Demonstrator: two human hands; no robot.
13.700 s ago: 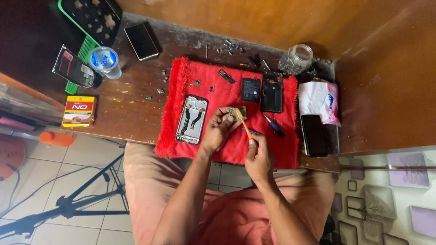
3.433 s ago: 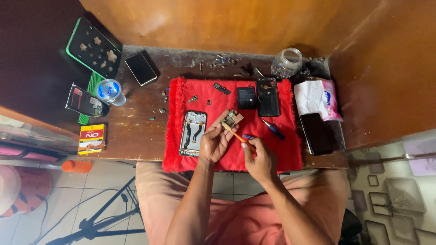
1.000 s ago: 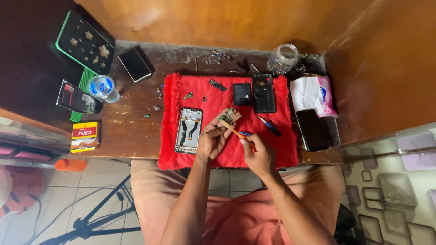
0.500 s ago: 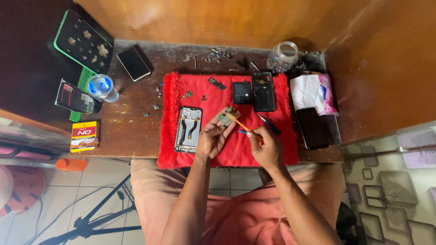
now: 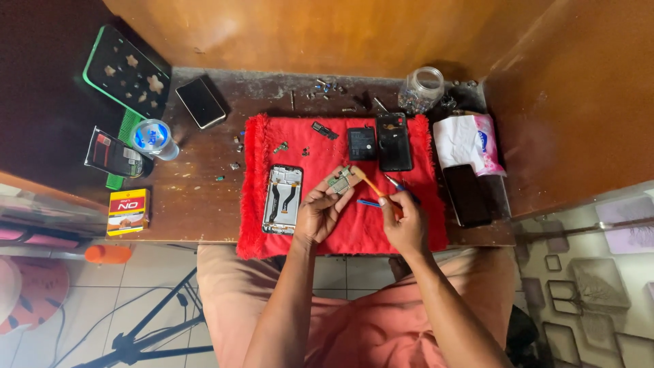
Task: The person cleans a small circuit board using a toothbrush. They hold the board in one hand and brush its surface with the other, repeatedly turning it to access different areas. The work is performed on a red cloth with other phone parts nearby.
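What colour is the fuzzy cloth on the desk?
Bright red: the cloth shows best in the head view, under both hands.

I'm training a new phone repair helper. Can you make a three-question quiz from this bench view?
1. True or false: the left hand holds a small green circuit board.
2. Which tool is in the right hand? A orange-handled brush; B hammer; C scissors.
3. The opened silver phone frame lies on a ____ fringed cloth.

Key: 1 true; 2 A; 3 red.
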